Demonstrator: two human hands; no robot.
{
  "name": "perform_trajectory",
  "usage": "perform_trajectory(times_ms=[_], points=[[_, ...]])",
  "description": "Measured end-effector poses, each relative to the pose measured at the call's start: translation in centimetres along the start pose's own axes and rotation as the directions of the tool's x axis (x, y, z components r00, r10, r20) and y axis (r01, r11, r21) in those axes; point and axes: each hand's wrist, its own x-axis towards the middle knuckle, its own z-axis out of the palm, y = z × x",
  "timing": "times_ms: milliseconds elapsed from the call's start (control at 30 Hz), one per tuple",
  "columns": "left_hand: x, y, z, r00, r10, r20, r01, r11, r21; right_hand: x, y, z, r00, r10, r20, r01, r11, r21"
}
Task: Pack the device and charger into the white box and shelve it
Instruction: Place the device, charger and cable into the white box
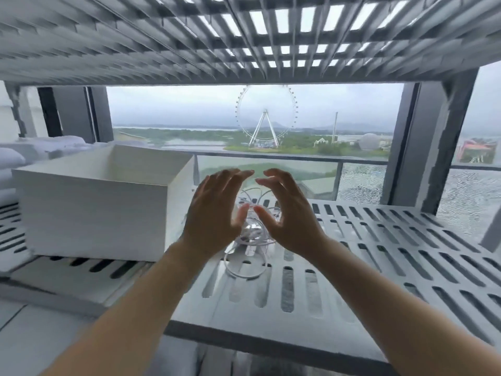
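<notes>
White cable [253, 244] shows in the gap under my fingers [233, 176], which are spread and lightly curved and grasp nothing. My left hand [214, 210] and right hand [291, 213] face each other, palms inward, cupped above the cable without touching it, the fingertips of both hands close together at the top and the thumbs close together lower down.

The cable lies in loose loops on the grey slotted shelf [379, 253], one loop trailing toward me past my wrists. In the middle of the loops, between my palms, sits a shiny thing [252, 229], too blurred for me to say what it is; whether it is the device or the charger I cannot tell.

Just to the left of my left hand stands the white box [95, 213], on the same shelf, upright and open at the top. I see only part of its inner walls, not its floor, so I cannot tell what it holds.

Above everything runs the underside of an upper shelf [162, 36], a grey grid with light coming through. Behind the shelf is a window [311, 109], and far outside it a Ferris wheel [265, 115] over green land and water.
</notes>
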Motion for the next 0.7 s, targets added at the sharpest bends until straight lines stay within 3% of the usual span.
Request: perform_trajectory(times_ms=[133,267,500,633,700], points=[[0.8,1.5,3.5,0.989,-0.136,0.065,0.135,0.991,0.012,-0.9,3.0,-0.3,0.997,0.017,0.07,-0.02,0.999,0.038],[1.0,0.9,6.4,0.933,-0.306,0.188,0.308,0.951,0.019,-1.9,4.8,1.2,0.988,0.004,0.152,-0.016,0.997,0.077],[-1.9,-1.1,8.3,0.882,-0.357,0.309,0.306,0.93,0.203,-3.3,6.6,3.8,0.947,0.065,0.313,-0.094,0.992,0.079],[-2.0,-1.8,8.0,0.77,-0.468,0.435,0.422,0.884,0.204,-3.6,7.4,4.5,0.872,0.151,0.466,-0.177,0.984,0.013],[-2.0,-2.0,7.7,0.777,-0.435,0.455,0.416,0.897,0.147,-3.7,7.6,4.6,0.838,0.186,0.513,-0.219,0.976,0.005]])
